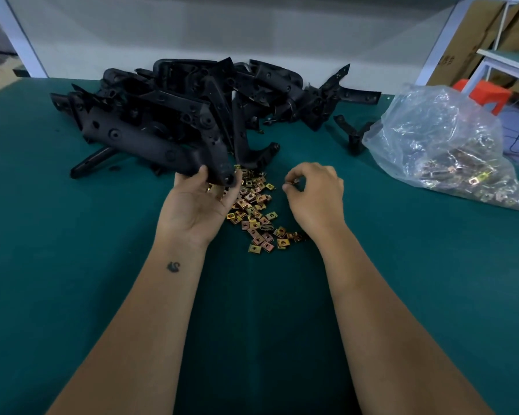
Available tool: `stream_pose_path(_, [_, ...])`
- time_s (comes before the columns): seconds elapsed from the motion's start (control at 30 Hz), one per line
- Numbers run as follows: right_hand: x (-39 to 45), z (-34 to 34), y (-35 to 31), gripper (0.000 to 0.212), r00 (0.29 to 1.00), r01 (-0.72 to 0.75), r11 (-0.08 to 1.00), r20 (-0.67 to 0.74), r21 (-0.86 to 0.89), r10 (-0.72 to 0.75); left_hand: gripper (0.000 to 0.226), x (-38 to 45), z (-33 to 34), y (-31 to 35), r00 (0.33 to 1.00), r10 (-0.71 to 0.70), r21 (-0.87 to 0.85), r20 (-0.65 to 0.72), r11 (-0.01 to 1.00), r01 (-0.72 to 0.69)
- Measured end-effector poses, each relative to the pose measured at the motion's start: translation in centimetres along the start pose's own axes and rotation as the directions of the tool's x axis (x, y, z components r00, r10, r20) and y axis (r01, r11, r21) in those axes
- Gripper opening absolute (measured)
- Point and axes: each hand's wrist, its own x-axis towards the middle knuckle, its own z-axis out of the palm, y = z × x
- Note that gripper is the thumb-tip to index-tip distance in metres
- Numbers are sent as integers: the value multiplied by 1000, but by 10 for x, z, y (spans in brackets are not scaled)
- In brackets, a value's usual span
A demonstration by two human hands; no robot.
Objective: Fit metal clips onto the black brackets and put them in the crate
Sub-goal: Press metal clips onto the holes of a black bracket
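A heap of black plastic brackets [192,97] covers the far middle of the green table [72,235]. My left hand [195,205] grips the near end of one long black bracket [150,142], thumb on top and palm turned up. Just to its right lies a loose pile of small brass-coloured metal clips [253,211]. My right hand [313,196] hovers beside that pile and pinches one metal clip [294,183] between thumb and fingertips. No crate is in view.
A clear plastic bag [450,145] with more clips sits at the right of the table. One lone bracket [355,133] lies beside it. A white frame, cardboard boxes and an orange stool [486,92] stand beyond the far right edge.
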Motion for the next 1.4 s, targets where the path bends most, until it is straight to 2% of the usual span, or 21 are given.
stream_pose_path(0.07, [-1, -5, -6, 13, 993, -102, 936, -23, 337, 116, 18, 1, 1, -1, 999, -29, 13, -23, 999, 29])
stream_pose_path(0.13, [-2, -9, -12, 20, 979, -176, 754, 31, 633, 202, 14, 1, 3, -2, 996, -57, 37, -65, 998, 60])
stream_pose_path(0.2, [-3, -9, -15, 23, 968, -218, 597, 94, 772, 232, 15, 1, 3, -4, 993, -80, 75, -90, 993, 87])
stream_pose_path(0.27, [-4, -9, -18, 20, 962, -241, 503, 136, 830, 236, 17, 1, 4, -6, 993, -88, 146, -81, 984, 99])
stream_pose_path(0.33, [-5, -7, -20, 19, 965, -236, 452, 153, 860, 213, 16, 1, 4, -6, 993, -94, 205, -65, 973, 105])
stream_pose_path(0.47, [-8, -7, -24, 17, 977, -209, 466, 159, 860, 146, 10, 2, 3, -7, 994, -107, 289, -27, 951, 110])
stream_pose_path(0.53, [-9, -6, -27, 16, 975, -218, 438, 178, 872, 132, 9, 3, 2, -7, 995, -98, 342, 12, 936, 88])
stream_pose_path(0.67, [-10, -2, -33, 14, 979, -199, 350, 169, 915, 114, 32, 2, 2, -7, 994, -90, 421, 66, 906, 54])
stream_pose_path(0.83, [-11, -3, -35, 16, 978, -205, 261, 185, 943, 101, 39, 0, 3, -7, 994, -86, 447, 67, 893, 47])
stream_pose_path(1.0, [-12, -4, -35, 13, 973, -227, 245, 210, 943, 94, 41, 1, 3, -8, 995, -83, 468, 61, 883, 45])
stream_pose_path(1.2, [-12, -1, -35, 14, 978, -207, 287, 193, 935, 77, 39, 1, 4, -9, 995, -81, 491, 65, 870, 39])
stream_pose_path(1.4, [-11, -1, -35, 17, 974, -226, 239, 216, 944, 67, 31, 3, 3, -10, 996, -65, 504, 56, 863, 28])
